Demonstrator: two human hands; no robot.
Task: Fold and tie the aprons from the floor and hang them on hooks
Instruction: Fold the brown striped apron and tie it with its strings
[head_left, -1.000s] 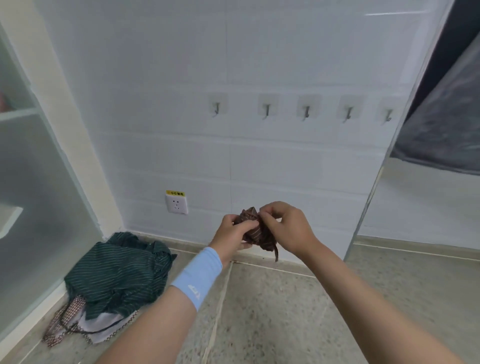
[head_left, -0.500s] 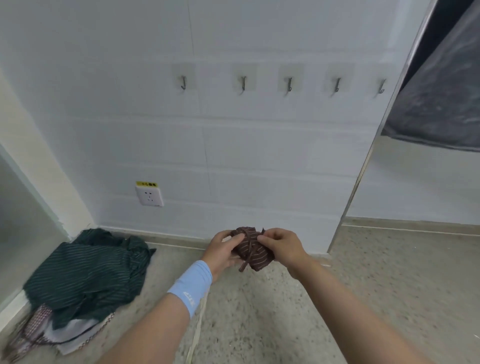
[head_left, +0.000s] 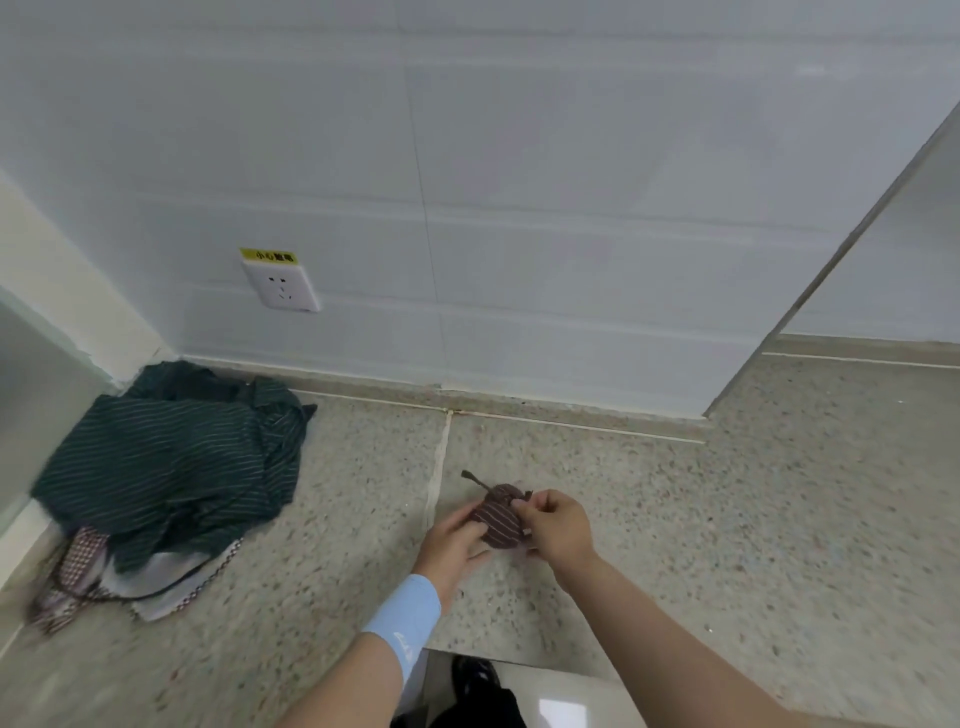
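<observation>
Down low, I see both hands holding the rolled brown striped apron (head_left: 497, 521) over the speckled floor (head_left: 701, 519), near the base of the wall. The left hand (head_left: 451, 545), above a light blue wristband (head_left: 404, 618), cups the bundle from the left, its fingers curled against the cloth. The right hand (head_left: 560, 527) pinches the bundle's top edge between thumb and forefinger. One strap end (head_left: 471, 477) sticks out up and left. Well apart, a dark green striped apron (head_left: 166, 467) lies heaped in the corner over checked cloth (head_left: 78, 564), below a wall socket (head_left: 280, 286).

apron pile (head_left: 166, 467) left of bundle (head_left: 500, 519)
</observation>
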